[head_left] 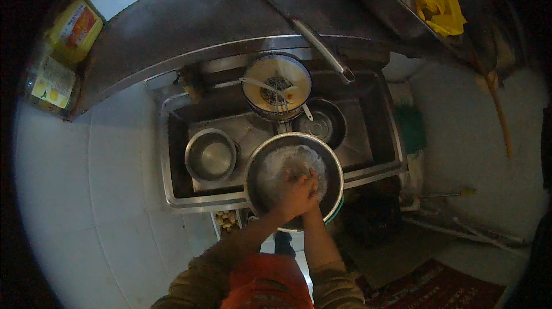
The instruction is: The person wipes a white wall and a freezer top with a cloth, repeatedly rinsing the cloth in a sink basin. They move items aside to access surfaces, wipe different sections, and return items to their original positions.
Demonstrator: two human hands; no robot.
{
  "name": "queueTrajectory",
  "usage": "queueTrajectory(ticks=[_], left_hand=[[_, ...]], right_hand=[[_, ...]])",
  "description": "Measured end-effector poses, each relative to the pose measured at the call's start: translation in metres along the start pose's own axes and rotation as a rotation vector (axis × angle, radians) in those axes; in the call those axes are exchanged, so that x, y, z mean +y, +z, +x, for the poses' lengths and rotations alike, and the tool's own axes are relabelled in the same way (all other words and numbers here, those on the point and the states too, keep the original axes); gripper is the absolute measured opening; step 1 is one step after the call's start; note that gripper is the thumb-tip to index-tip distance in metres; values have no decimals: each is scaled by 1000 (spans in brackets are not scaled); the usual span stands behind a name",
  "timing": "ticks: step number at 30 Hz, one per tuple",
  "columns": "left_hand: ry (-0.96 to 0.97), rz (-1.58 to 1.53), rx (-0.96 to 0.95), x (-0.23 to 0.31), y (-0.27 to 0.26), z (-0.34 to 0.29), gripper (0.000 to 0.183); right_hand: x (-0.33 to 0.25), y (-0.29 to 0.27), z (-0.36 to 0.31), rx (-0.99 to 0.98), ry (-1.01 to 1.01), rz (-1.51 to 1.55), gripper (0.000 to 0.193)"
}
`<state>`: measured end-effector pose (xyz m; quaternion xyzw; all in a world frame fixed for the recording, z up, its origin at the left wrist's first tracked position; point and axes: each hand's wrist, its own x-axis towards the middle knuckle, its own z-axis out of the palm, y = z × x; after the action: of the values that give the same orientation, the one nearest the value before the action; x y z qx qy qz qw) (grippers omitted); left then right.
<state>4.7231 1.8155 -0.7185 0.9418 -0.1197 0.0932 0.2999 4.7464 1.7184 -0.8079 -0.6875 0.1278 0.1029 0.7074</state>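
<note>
A round metal basin stands at the front edge of the sink, in front of my body. Whitish, foamy-looking contents fill much of its bottom; their kind is too blurred to tell. Over the basin my left hand and my right hand are pressed together, the fingers curled against each other. Whatever lies between the palms, if anything, is hidden. Both forearms reach in from below, with brown sleeves pushed up to about the elbows.
The double sink holds a small metal pot at left and a dark pan at right. Behind the basin, a bowl carries utensils. A long-handled skimmer overhangs the shelf. Bottles stand far left; a yellow bag far right.
</note>
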Motion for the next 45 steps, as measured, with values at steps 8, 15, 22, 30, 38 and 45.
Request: queueTrajectory(ticks=[8, 15, 22, 30, 38, 45], left_hand=[[127, 12, 139, 24, -18, 15, 20], [-101, 85, -380, -67, -28, 27, 34], [129, 344, 51, -94, -11, -24, 52], [-353, -217, -343, -43, -9, 15, 34], [76, -273, -146, 32, -22, 13, 24], [-149, -11, 129, 3, 34, 20, 26]], right_hand=[[-8, 8, -16, -58, 46, -179, 53], [-31, -6, 9, -422, 54, -961, 50], [-33, -16, -10, -310, -433, -1404, 49], [-19, 1, 19, 56, 236, -15, 44], [-22, -5, -9, -27, -56, 148, 44], [-26, 14, -6, -44, 116, -48, 54]])
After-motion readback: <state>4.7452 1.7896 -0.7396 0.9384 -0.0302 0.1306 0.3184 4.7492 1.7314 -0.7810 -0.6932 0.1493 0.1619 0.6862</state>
